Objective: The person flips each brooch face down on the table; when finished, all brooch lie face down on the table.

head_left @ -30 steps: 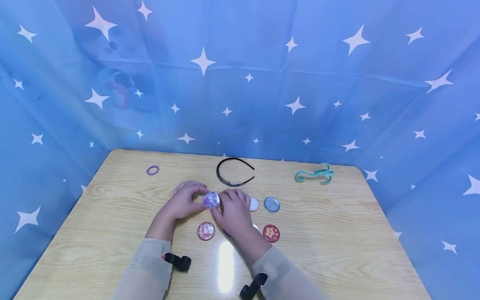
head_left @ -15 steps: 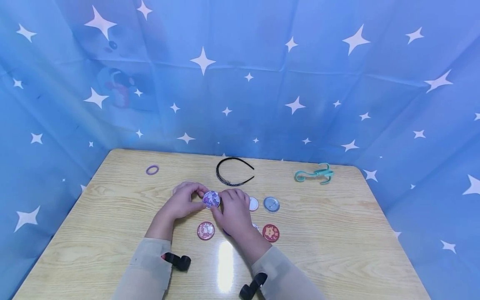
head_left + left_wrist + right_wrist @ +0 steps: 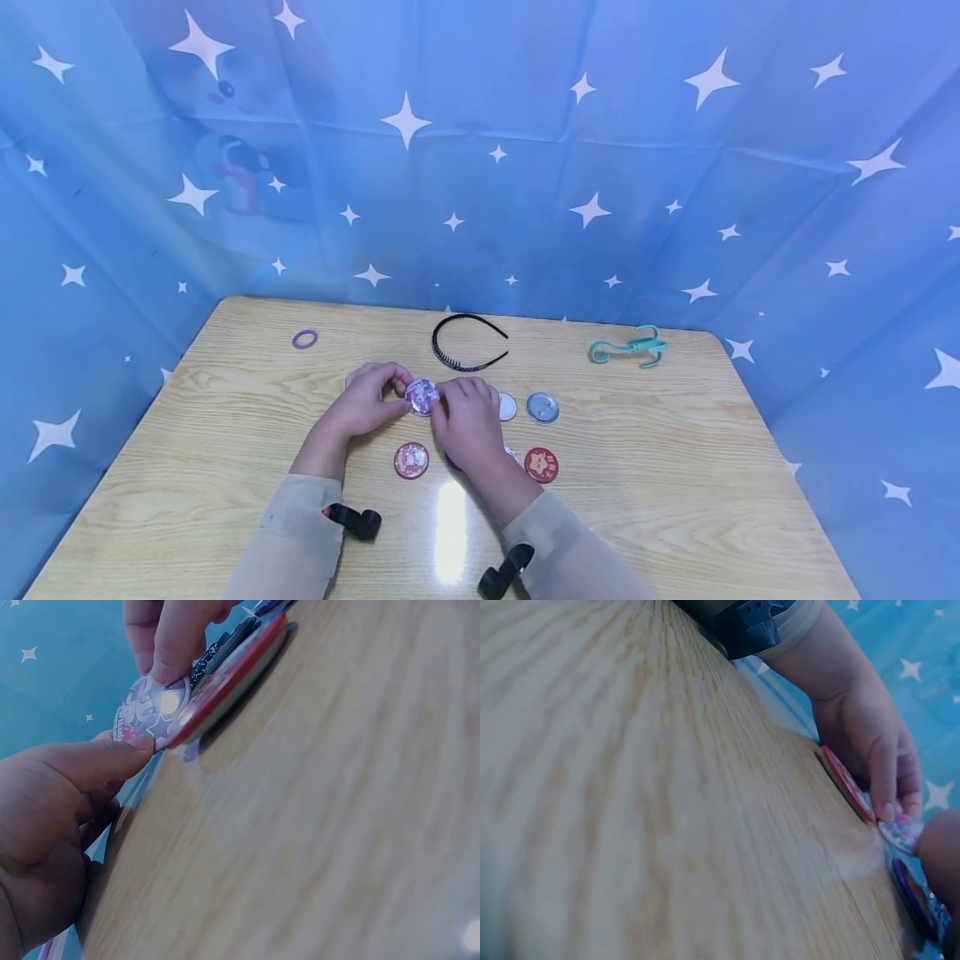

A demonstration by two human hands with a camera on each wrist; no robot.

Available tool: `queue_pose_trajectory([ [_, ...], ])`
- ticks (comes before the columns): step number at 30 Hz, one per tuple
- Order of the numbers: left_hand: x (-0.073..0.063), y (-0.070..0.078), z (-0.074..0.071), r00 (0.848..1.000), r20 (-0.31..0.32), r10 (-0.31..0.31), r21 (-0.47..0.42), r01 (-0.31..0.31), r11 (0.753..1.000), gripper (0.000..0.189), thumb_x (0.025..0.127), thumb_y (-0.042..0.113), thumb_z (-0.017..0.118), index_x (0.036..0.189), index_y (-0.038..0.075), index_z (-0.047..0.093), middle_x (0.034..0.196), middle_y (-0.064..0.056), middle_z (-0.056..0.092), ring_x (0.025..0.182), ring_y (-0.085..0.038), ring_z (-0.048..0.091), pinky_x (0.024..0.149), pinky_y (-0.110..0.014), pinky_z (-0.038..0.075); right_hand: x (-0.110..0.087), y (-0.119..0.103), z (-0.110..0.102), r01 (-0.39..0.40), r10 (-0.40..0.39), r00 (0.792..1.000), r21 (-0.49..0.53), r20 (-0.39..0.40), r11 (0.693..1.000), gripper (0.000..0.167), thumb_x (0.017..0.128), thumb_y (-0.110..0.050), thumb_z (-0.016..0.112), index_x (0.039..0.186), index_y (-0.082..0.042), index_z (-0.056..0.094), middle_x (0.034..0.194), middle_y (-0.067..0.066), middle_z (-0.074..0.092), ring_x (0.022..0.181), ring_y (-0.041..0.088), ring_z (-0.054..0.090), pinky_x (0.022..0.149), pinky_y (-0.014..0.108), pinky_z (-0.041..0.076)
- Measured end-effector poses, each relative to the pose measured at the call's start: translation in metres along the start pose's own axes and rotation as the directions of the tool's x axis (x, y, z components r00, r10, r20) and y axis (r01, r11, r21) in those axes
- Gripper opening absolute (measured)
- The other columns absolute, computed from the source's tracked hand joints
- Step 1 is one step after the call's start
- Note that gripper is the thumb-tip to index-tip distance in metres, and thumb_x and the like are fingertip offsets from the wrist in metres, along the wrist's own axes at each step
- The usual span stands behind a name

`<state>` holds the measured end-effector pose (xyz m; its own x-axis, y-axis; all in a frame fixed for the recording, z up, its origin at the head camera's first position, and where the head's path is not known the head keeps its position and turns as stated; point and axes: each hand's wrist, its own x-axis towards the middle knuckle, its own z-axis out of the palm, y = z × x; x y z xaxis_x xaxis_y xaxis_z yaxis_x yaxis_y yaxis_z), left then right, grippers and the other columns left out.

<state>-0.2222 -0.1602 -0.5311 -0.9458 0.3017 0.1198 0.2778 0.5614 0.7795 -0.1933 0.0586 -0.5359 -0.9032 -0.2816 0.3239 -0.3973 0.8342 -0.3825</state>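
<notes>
A round button badge (image 3: 422,397) with a purple and white cartoon print is held between both hands, tilted with its picture side up. My left hand (image 3: 367,403) pinches its left edge, the thumb on the printed face in the left wrist view. From the right, my right hand (image 3: 471,423) pinches the opposite edge with thumb and fingers. Nearer the body lies a pink badge (image 3: 412,460) with a red rim. A dark purple badge (image 3: 452,462) and a whitish badge (image 3: 512,454) are mostly hidden by the right hand and forearm.
Right of the hands lie a white badge (image 3: 507,407), a silver badge (image 3: 543,408) pin side up and a red star badge (image 3: 542,465). Farther back are a purple hair tie (image 3: 305,339), a black toothed headband (image 3: 442,354) and a teal claw-like clip (image 3: 648,345).
The purple badge has shifted slightly away from the body and its glare has changed with its tilt. The right thumb has drawn back from the badge's lower face to its right edge.
</notes>
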Motion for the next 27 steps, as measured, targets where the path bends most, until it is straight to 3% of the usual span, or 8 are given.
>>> queue_pose_trajectory([
  [8,-0.0001,-0.0030,0.0013,1.000,-0.030,-0.004,-0.012,0.003,1.000,0.019,0.089,0.012,0.083,0.095,0.020,0.067,0.092,0.003,0.063,0.097,-0.023,0.052,0.102,-0.051,0.026,0.0006,0.0030,0.0044,0.018,-0.017,0.997,0.006,-0.081,1.000,0.016,0.105,-0.029,0.065,0.111,-0.016,0.073,0.113,0.001,0.073,0.115,0.025,0.062,0.106,0.049,0.044],
  [17,0.0001,-0.0050,0.0016,0.998,-0.050,0.036,-0.036,-0.038,0.999,0.014,0.091,0.014,0.083,0.090,0.022,0.071,0.089,0.006,0.063,0.094,-0.021,0.055,0.097,-0.048,0.032,0.0004,0.0037,0.0046,0.026,-0.022,0.995,0.040,-0.099,0.999,0.014,0.104,-0.028,0.067,0.107,-0.016,0.072,0.108,0.001,0.074,0.110,0.024,0.067,0.105,0.048,0.047],
  [27,-0.0010,-0.0074,0.0017,0.998,-0.040,0.058,-0.024,-0.059,0.998,0.006,0.093,0.021,0.081,0.093,0.017,0.076,0.090,0.009,0.064,0.096,-0.019,0.057,0.094,-0.044,0.039,0.0003,0.0038,0.0030,0.050,-0.046,0.993,0.032,-0.108,0.998,0.029,0.104,-0.026,0.069,0.132,-0.019,0.072,0.116,0.000,0.077,0.112,0.023,0.068,0.106,0.049,0.047],
])
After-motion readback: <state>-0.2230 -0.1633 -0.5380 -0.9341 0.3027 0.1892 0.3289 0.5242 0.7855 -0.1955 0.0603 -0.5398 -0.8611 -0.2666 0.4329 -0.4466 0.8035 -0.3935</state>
